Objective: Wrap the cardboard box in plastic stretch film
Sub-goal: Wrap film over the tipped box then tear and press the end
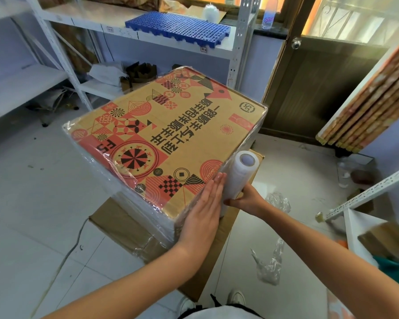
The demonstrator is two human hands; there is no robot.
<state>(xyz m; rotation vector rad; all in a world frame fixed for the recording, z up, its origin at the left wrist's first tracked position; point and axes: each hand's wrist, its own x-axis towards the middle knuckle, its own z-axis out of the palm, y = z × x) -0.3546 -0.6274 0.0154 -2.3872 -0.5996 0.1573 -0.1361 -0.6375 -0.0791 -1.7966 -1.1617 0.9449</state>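
A brown cardboard box with red and black printed patterns stands in the middle of the view, its sides covered in clear stretch film. My left hand lies flat with straight fingers on the box's near right edge. My right hand grips the lower part of a white roll of stretch film, held upright against the box's right side. The fingertips of my right hand are hidden behind the roll.
The box rests on a flattened cardboard sheet on the tiled floor. Crumpled film scraps lie on the floor at right. White metal shelving stands behind, a brown door at back right, another shelf at right.
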